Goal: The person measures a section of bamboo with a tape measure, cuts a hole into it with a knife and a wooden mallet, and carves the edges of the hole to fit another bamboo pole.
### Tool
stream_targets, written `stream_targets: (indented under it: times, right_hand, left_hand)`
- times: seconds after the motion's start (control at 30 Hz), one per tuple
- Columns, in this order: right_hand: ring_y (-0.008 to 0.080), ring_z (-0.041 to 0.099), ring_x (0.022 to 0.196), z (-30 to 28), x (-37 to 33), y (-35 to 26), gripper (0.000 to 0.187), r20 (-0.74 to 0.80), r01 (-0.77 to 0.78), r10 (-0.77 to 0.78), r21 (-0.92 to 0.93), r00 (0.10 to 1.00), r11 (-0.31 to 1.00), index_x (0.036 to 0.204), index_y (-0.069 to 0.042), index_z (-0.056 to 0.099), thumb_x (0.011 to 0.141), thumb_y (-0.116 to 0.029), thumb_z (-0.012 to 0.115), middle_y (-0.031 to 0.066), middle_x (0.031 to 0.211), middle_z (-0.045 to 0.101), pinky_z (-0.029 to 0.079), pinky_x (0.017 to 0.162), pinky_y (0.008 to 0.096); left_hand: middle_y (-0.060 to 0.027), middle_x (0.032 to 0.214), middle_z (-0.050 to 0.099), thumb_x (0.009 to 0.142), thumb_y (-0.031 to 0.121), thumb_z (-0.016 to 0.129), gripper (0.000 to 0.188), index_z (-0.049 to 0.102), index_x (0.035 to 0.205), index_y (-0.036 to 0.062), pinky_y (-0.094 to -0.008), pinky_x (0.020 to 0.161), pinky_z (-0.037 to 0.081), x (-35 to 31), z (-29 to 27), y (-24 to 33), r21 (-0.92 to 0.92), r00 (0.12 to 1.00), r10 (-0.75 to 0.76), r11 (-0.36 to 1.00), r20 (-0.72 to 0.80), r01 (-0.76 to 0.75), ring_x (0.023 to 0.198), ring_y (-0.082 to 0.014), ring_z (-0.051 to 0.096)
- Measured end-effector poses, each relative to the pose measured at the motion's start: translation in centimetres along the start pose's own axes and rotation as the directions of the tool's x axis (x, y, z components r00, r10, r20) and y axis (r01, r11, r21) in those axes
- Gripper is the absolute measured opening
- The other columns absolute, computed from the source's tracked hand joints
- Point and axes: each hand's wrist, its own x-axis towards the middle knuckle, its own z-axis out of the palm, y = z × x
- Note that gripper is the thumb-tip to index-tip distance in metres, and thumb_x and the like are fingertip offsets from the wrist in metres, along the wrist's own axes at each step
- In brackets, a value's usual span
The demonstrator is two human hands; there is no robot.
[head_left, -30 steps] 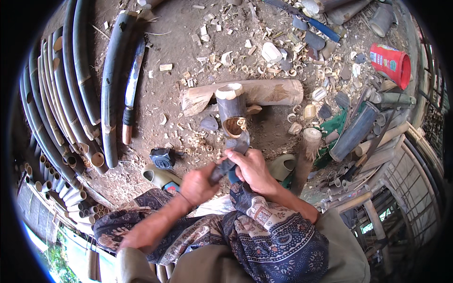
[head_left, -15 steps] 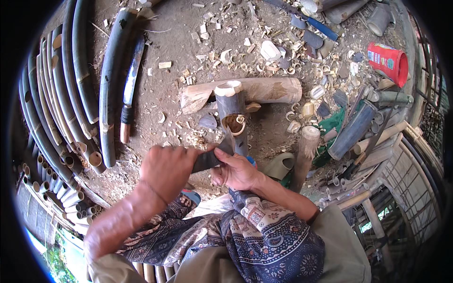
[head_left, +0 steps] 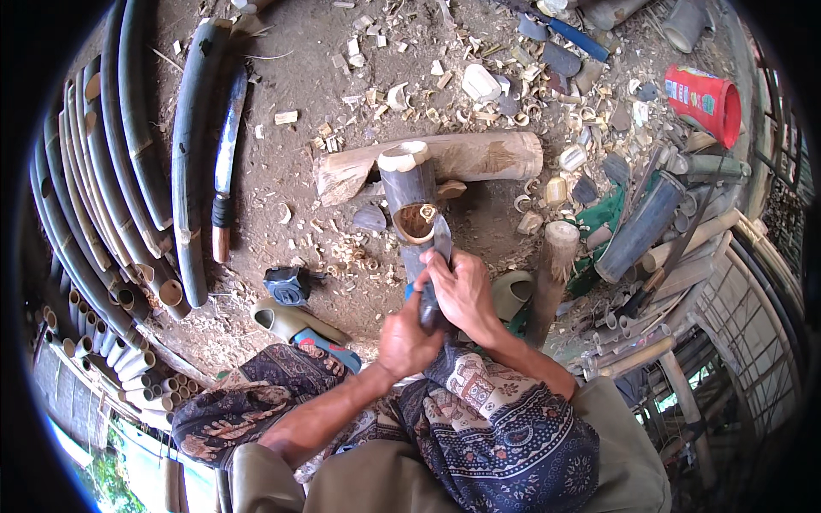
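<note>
A dark bamboo tube (head_left: pixel 408 184) with a pale trimmed rim and an opening cut in its side rests across a thick pale log, slanting toward me. My left hand (head_left: pixel 410 342) is closed around the dark handle of a knife, low in front of my lap. Farther up, my right hand (head_left: pixel 462 295) is closed on the same knife, close to its blade. The grey knife blade (head_left: pixel 442 238) points away from me, its tip beside the opening's right edge. A curled pale shaving (head_left: pixel 428 214) sits at that opening. My hands hide much of the tube's near end.
The pale log (head_left: pixel 505 156) lies crosswise on chip-strewn ground. Long bamboo poles (head_left: pixel 192 162) and a large sheathless blade (head_left: pixel 229 141) are at left. A tape measure (head_left: pixel 288 286) lies near a green clog (head_left: pixel 295 321). An upright stump (head_left: pixel 556 265) and red container (head_left: pixel 703 105) are right.
The knife has swung from pointing sideways to pointing away from me. My left hand has moved right and nearer my lap, uncovering the tape measure and clog.
</note>
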Motion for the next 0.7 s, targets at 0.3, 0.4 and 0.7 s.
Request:
stream_targets:
  times: [0.3, 0.4, 0.7]
  right_hand:
    - [0.0315, 0.066, 0.06, 0.8, -1.7, -2.8, 0.03, 0.149, -0.051, 0.015, 0.237, 0.989, 0.97, 0.096, 0.003, 0.059, 0.097, -0.025, 0.047, 0.0174, 0.069, 0.065, 0.054, 0.059, 0.0422]
    - [0.0257, 0.065, 0.058, 3.2, 0.8, -4.5, 0.032, 0.182, 0.112, -0.18, 0.328, 0.967, 0.938, 0.099, 0.005, 0.057, 0.099, -0.025, 0.047, 0.0165, 0.068, 0.064, 0.053, 0.056, 0.0381]
    - [0.0213, 0.066, 0.078, 0.7, 2.2, -5.6, 0.026, 0.329, -0.372, -0.179, 0.859, 0.927, -0.351, 0.114, -0.003, 0.054, 0.102, -0.021, 0.041, 0.0127, 0.105, 0.066, 0.054, 0.079, 0.0371]
  left_hand:
    - [-0.0195, 0.085, 0.069, 0.073, 0.016, 0.076, 0.05, 0.059, 0.117, 0.0017, -0.0353, 0.07, 0.055, -0.9, 0.3, -4.0, -0.113, 0.971, 0.114, 0.984, -0.212, -0.14, 0.074, -0.0248, 0.07]
    - [-0.0097, 0.074, 0.069, 0.072, 0.022, 0.078, 0.049, 0.065, 0.117, 0.0086, -0.0352, 0.062, 0.058, 1.2, -5.2, -6.0, 0.16, 0.926, 0.21, 0.973, -0.314, -0.166, 0.06, -0.0238, 0.068]
    - [-0.0063, 0.084, 0.072, 0.085, 0.018, 0.065, 0.012, 0.072, 0.092, 0.0121, -0.0331, 0.065, 0.056, 4.6, -16.1, 15.9, 0.949, 0.953, -0.051, 0.125, 0.299, -0.291, 0.074, -0.0194, 0.07]
